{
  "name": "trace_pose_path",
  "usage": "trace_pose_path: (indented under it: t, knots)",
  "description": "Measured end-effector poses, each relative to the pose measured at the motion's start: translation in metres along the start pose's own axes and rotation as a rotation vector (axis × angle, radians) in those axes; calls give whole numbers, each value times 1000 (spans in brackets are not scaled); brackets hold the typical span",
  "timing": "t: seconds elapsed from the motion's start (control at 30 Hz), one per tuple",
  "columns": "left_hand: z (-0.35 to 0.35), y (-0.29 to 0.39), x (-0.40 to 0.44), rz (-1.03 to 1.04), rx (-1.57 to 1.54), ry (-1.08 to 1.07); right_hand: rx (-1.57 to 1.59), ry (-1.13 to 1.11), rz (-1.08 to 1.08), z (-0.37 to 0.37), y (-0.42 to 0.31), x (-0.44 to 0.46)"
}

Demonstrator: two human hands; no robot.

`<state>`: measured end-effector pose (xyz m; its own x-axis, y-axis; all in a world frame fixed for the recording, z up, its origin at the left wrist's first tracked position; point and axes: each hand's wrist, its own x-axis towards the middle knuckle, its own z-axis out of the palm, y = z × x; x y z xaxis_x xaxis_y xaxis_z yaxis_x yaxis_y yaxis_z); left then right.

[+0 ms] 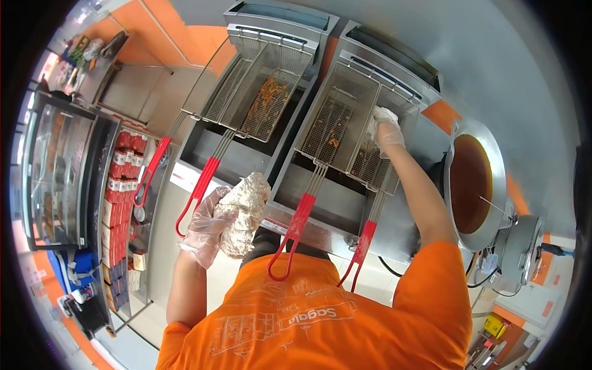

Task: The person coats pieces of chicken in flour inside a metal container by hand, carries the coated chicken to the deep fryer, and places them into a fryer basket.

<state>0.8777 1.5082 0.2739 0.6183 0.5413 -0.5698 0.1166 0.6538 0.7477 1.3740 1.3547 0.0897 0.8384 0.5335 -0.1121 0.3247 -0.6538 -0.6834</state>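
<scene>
My left hand [209,227], in a clear plastic glove, is closed round a large flour-coated piece [242,214] in front of my chest. My right hand [388,132], gloved too, reaches into the far right fryer basket [376,166], its fingers on a smaller white-coated piece [383,115] near the basket's back. The basket beside it [339,117] holds a few brown crumbs. More orange-brown crumbs [268,98] lie in a basket of the left fryer. Red handles [300,216] stick out towards me.
A big metal pan of brown liquid [472,184] stands at the right, with a lidded steel pot [521,253] below it. At the left are shelves of red boxes [117,213] and a glass display case [58,176].
</scene>
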Motion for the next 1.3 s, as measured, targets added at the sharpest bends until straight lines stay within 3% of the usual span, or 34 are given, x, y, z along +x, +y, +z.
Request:
trace_pose_path:
  t: [0.07, 0.13, 0.23, 0.27, 0.47, 0.57, 0.7, 0.77, 0.87, 0.97, 1.07, 1.17, 1.3]
  knots:
    - [-12, -5, -9, 3, 8, 23, -87, -59, 59, -5, 8, -1]
    - [-6, 2, -1, -18, -5, 42, -719, -153, -26, -32, 14, 33]
    - [-1, 5, 5, -38, -17, 57, -729, -23, 93, -54, -9, 34]
    - [-3, 4, 10, -39, -20, 39, -844, -94, 65, -53, -8, 36]
    - [-2, 9, 13, -30, 22, -38, -712, -139, 236, -23, -1, 37]
    - [7, 19, 10, -16, 82, -77, -595, -145, 212, -38, -60, -9]
    - [43, 26, 37, 38, 110, -104, -582, -45, 316, -13, 9, 52]
    - [45, 27, 23, 4, 97, -182, -536, -17, 341, -11, 23, 33]
    - [67, 30, 31, -50, 132, -249, -628, -177, 230, -17, 12, 22]
    - [86, 31, 36, -75, 177, -253, -636, -49, 262, -17, -8, 4]
    - [97, 30, 40, -58, 214, -284, -685, -101, 139, -28, -15, -4]
    - [108, 28, 43, -29, 274, -268, -659, 35, 59, -27, 11, 12]
    - [116, 27, 47, -42, 300, -302, -674, -89, 58, -28, 15, 12]
